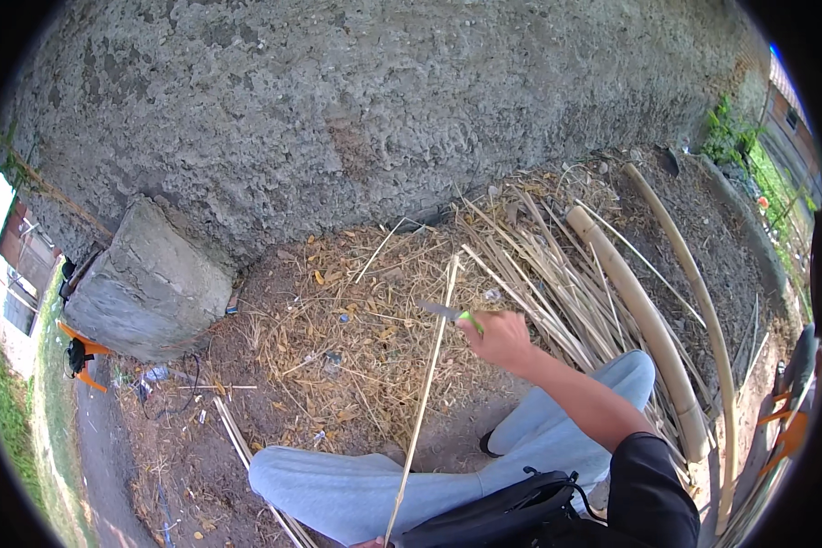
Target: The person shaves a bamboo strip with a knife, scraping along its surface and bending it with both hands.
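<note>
My right hand is closed round the green handle of a knife. Its blade points left and crosses a long, thin bamboo strip near the strip's far end. The strip slants from the lower edge, over my lap, up to the middle of the view. Only a sliver of my left hand shows at the bottom edge, at the strip's near end, where it appears to grip it; most of its fingers are cut off.
Several split bamboo strips lie in a pile at right, beside a thick bamboo pole and a curved one. A rough wall rises ahead. A concrete block stands at left. Dry leaves and shavings litter the ground.
</note>
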Demonstrator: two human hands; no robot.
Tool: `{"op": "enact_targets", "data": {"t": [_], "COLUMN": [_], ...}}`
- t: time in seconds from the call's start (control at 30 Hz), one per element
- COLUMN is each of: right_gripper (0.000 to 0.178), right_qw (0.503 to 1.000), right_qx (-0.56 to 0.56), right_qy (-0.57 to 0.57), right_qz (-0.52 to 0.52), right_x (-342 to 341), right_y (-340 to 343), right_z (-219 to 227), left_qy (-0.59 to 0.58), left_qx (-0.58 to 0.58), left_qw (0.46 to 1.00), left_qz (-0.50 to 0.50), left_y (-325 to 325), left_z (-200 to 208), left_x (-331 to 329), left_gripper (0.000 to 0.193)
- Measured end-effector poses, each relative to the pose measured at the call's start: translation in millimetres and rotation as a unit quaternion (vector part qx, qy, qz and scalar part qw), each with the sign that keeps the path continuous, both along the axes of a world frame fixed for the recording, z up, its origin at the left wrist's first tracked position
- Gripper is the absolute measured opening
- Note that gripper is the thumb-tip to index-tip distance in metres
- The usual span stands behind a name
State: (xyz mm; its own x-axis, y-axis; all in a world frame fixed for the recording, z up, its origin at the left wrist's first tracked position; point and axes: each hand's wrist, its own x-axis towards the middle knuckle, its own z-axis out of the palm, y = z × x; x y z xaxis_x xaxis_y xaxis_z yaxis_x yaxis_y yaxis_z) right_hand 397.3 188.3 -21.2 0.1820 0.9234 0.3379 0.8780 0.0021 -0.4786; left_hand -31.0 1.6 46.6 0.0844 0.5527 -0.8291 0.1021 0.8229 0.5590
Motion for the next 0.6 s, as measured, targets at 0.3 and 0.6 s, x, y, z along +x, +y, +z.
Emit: {"op": "enact_targets", "data": {"t": [0.3, 0.6], "right_gripper": [0.051, 0.048], "right_qw": [0.964, 0.951], "right_qx": [-0.139, -0.297], "right_qy": [0.066, -0.041], "right_qz": [-0.216, -0.070], "right_x": [62.2, 69.2], "right_y": [-18.4, -96.6], "right_z": [-30.4, -99.1], "left_qy": [0.031, 0.069], "left_qx": [0.076, 0.246], "left_qw": [0.997, 0.966], "left_qz": [-0.008, -0.039], "left_y": [12.7, 26.9], "left_z": [2.6, -29.6], "left_x": [-7.2, 2.0], "left_gripper": [0.036, 0.028]}}
